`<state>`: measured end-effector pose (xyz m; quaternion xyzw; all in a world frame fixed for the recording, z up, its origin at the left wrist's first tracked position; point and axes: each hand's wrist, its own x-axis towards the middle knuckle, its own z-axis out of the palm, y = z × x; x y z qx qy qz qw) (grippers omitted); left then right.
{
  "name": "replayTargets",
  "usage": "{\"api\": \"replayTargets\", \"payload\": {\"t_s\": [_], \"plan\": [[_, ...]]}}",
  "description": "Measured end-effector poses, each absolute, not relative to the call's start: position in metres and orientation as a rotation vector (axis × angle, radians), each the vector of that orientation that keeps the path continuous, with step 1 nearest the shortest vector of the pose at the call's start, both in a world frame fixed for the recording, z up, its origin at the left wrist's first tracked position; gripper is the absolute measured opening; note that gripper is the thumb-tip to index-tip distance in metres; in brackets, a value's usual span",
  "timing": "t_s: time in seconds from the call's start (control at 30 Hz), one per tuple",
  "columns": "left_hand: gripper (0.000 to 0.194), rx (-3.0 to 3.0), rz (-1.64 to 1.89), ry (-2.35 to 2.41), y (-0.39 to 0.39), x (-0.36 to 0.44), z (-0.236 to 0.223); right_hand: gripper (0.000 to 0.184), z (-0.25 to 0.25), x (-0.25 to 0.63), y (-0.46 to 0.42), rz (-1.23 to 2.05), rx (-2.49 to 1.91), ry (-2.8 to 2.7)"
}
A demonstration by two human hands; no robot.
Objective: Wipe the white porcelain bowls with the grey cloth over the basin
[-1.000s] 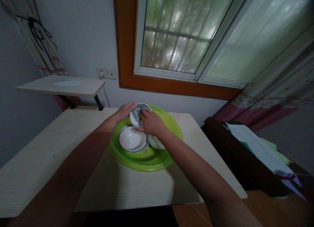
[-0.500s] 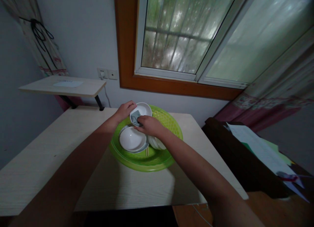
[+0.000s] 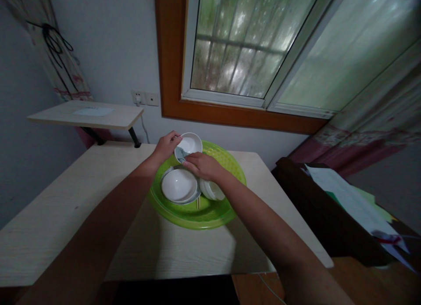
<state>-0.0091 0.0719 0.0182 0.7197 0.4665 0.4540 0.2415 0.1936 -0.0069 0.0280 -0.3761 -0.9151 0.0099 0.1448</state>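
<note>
My left hand (image 3: pixel 166 145) grips the rim of a small white bowl (image 3: pixel 191 144) and holds it tilted above a round green basin (image 3: pixel 210 215). My right hand (image 3: pixel 201 165) is closed on a grey cloth (image 3: pixel 181 156) pressed against the bowl's near edge. In the basin, under my hands, lies a white bowl on a plate (image 3: pixel 179 185). To its right, partly under my right wrist, more white bowls (image 3: pixel 213 190) are stacked. A pair of chopsticks (image 3: pixel 198 202) pokes out between them.
The basin stands on a light wooden table (image 3: pixel 66 199) below a window (image 3: pixel 237 46). A small shelf (image 3: pixel 86 115) juts from the wall at the left. At the right, a dark piece of furniture (image 3: pixel 315 208) carries papers (image 3: pixel 348 199).
My right hand has slid the cloth from the bowl's middle toward its near edge. The bowl now shows more of its white inside. The view has shifted slightly.
</note>
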Motion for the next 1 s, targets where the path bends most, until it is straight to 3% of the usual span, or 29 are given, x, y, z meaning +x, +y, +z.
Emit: {"api": "replayTargets", "payload": {"t_s": [0.2,0.37,1.0], "plan": [[0.034,1.982,1.237,1.309,0.075,-0.01,0.017,0.054,0.026,0.195,-0.006,-0.341,-1.24,-2.606],[0.035,1.947,1.255,1.314,0.073,-0.009,0.02,0.053,0.022,0.193,-0.007,-0.408,-1.249,-2.573],[0.035,1.977,1.268,1.275,0.075,-0.012,0.016,0.052,0.02,0.189,-0.01,0.252,-0.903,-2.543]]}}
